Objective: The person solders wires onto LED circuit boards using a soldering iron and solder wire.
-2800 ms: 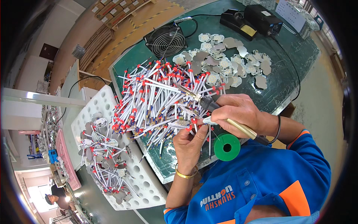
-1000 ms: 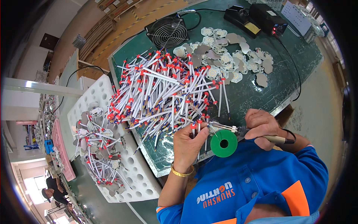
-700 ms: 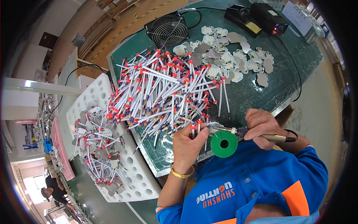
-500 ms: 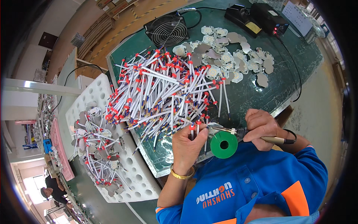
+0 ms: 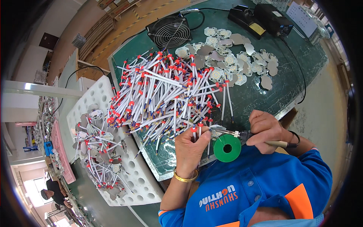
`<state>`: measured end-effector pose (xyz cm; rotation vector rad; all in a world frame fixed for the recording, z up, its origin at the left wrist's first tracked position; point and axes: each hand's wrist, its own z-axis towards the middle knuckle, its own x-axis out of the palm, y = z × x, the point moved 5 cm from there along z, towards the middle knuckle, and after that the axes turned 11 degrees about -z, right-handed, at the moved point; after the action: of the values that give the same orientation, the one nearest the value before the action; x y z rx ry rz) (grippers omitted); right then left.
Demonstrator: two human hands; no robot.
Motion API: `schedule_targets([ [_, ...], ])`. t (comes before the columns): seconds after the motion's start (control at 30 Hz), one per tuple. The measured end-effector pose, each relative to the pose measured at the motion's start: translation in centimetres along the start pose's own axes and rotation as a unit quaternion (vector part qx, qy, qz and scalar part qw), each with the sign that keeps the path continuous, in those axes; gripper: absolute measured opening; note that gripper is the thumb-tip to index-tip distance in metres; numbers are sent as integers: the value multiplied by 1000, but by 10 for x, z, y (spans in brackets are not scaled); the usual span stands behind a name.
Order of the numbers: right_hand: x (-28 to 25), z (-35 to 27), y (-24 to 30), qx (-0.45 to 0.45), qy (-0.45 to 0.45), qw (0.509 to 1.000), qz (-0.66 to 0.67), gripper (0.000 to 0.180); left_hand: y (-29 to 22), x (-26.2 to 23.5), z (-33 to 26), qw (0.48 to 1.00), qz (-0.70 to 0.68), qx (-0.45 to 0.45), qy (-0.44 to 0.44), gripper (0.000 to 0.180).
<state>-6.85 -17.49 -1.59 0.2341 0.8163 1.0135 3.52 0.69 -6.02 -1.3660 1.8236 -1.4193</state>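
Note:
My right hand (image 5: 266,132) is wrapped round a soldering iron (image 5: 276,143), whose metal barrel points left at a small pale lamp board (image 5: 217,128). Pinched between thumb and fingers of my left hand (image 5: 189,149) is a white-sleeved wire (image 5: 194,132) with a red ring. The lamp board lies right by my left fingertips; whether they touch it I cannot tell. Just below the iron's barrel sits a green spool (image 5: 233,154), with a thin strand rising from it towards the board. The iron's very tip is hard to make out.
A big heap of white wires with red rings (image 5: 162,90) covers the table's middle. Behind it stand a black fan (image 5: 170,33), several loose lamp boards (image 5: 230,58) and a soldering station (image 5: 273,19). Wired boards lie on white foam (image 5: 132,181) at left. Far left is another person (image 5: 56,192).
The green spool has shifted slightly downward, and the iron's barrel has moved a little. The red light on the soldering station was lit and now looks dark. Both hands keep their grip.

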Motion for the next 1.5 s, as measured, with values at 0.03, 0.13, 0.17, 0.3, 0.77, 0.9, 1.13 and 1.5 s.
schedule_targets([
  [0.03, -2, 0, 1, -1, 0, 1000, 0, 27, 0, 0, 0, 1000, 0, -3, 2, 10],
  [0.13, -7, 0, -1, 24, -21, 998, 54, 26, 1, 1, 1, 1000, 5, 1, 1, 10],
  [0.17, -6, -1, -1, 25, -29, 998, 52, 26, 2, 1, 1, 1000, 5, 2, 2, 10],
  [0.3, -5, -1, 0, 33, -25, 997, 60, 25, 2, 1, 0, 999, 35, 21, 2, 11],
  [0.77, -2, -1, -1, 40, -5, 998, 50, 27, 3, 0, -1, 998, 56, -8, 19, 13],
  [0.9, -1, 0, 2, 26, 8, 1000, 14, 28, 3, 1, -1, 999, 38, -17, 17, 13],
  [1.13, -1, 2, 4, 7, 39, 999, -20, 29, 2, 3, 1, 1000, 18, -8, 2, 11],
  [1.5, -5, 3, -4, 31, -11, 999, 42, 24, 10, -1, 6, 1000, -4, -25, -11, 11],
])
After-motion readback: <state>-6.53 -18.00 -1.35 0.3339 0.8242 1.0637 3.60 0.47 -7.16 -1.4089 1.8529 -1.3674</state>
